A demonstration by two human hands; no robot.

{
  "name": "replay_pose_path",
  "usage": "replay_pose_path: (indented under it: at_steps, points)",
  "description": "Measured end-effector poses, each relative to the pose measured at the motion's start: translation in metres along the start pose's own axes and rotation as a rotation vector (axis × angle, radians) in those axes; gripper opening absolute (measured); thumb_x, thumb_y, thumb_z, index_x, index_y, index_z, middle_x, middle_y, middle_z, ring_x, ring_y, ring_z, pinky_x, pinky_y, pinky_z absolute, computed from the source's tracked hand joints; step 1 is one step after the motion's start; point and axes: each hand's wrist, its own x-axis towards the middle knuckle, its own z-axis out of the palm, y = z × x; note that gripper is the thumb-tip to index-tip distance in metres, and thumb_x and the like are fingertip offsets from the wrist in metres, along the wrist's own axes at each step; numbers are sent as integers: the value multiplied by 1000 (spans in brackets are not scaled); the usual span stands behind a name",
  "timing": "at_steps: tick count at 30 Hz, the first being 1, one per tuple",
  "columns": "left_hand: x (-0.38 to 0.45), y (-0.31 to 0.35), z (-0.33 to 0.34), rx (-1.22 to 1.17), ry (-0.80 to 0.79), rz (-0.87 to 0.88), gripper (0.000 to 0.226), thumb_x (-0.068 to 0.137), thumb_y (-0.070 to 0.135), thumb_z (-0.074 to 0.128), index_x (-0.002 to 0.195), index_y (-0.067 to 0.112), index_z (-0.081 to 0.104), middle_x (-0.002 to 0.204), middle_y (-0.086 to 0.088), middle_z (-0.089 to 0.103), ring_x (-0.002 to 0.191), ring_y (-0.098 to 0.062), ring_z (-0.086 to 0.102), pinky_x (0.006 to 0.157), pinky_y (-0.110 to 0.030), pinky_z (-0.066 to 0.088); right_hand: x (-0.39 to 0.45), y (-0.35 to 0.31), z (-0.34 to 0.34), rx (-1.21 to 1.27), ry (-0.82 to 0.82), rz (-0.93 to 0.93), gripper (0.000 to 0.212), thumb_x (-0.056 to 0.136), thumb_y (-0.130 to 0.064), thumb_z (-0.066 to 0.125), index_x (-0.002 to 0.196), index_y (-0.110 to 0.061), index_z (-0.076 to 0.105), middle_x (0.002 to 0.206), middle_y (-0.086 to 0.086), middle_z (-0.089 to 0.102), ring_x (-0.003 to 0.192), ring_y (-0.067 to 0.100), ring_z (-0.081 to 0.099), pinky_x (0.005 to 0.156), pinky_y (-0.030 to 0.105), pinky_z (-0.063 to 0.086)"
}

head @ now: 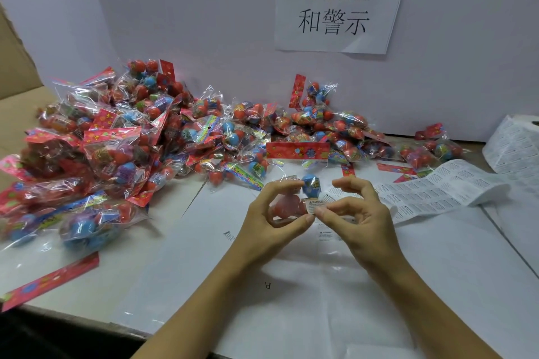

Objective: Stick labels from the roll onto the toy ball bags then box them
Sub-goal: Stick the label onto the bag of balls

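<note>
White label (pixel 312 207) at frame centre, pinched between our left hand (pixel 272 223) and right hand (pixel 360 220), touches the bag (pixel 294 183) lying just above.

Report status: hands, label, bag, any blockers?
Left hand holds bag; right hand pinches label against it. Label strip at right, pile at left. No blockers.

Both hands meet at one small pinch, forearms reaching in from below.

The left hand (pixel 274 213) curls, thumb tip and index finger bent round toward the pinch point. The right hand (pixel 358 213) faces it, thumb and forefinger closed on a white label (pixel 314 206), its other fingers arched above the grip.
</note>
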Motion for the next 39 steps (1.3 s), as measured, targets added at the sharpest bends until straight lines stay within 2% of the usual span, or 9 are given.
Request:
replay_pose_path:
  at_steps: [7,10,16,19,22,28,31,34,39]
  points:
    - [-1,3,2,43,36,35,41,85,12,83,119,27,66,115,16,65,97,-15,74,82,-23,58,-2,-2,2,-48,48,-7,10,74,-29,84,67,-28,76,114,-18,57,118,16,57,72,9,46]
    - [-1,3,2,47,60,64,38,85,14,83,117,26,67,118,10,64,97,-15,73,84,-27,60,-3,-2,3,-74,43,-7,14,77,-19,84,69,-28,77,114,-16,57,119,15,57,73,9,46]
    - [0,1,2,80,69,108,35,86,11,81,116,23,67,120,1,63,98,-17,72,85,-29,61,-4,-1,4,-75,40,-14,12,77,-20,85,69,-26,77,112,-16,58,118,14,56,78,11,46]
    - [1,-2,3,85,92,127,36,87,2,80,115,20,67,121,-4,61,96,-18,71,87,-39,63,-5,-2,6,-29,49,14,10,76,-25,84,71,-30,76,114,-14,57,112,26,61,80,24,54]
    - [2,-3,4,62,115,136,37,86,-2,79,114,19,67,118,-3,62,97,-20,71,88,-42,62,-5,-5,8,-21,91,1,8,73,-40,77,76,-33,76,118,-13,55,113,26,60,74,13,50]
    - [2,-5,2,17,119,90,36,87,3,79,116,22,67,112,4,63,95,-26,73,86,-44,63,-4,-4,7,-74,136,-42,8,73,-42,73,76,-34,73,110,-15,54,107,20,59,73,11,46]
    - [2,-4,3,-3,125,83,30,89,8,79,115,17,67,108,2,63,87,-29,74,79,-40,64,-4,-3,8,-68,118,-45,4,77,-34,77,76,-33,73,111,-13,55,108,17,59,74,10,46]
    - [4,-2,4,-17,146,88,25,91,3,75,113,11,67,98,11,64,77,-24,74,73,-36,64,-4,-1,10,-83,117,-50,19,82,-17,80,75,-32,72,111,-12,56,108,17,59,74,9,46]
    - [3,-3,6,-27,149,103,23,91,0,74,109,13,67,99,10,65,78,-28,75,72,-36,64,-5,-2,10,-114,143,-55,20,81,-17,81,71,-30,70,110,-15,55,110,14,56,73,9,46]
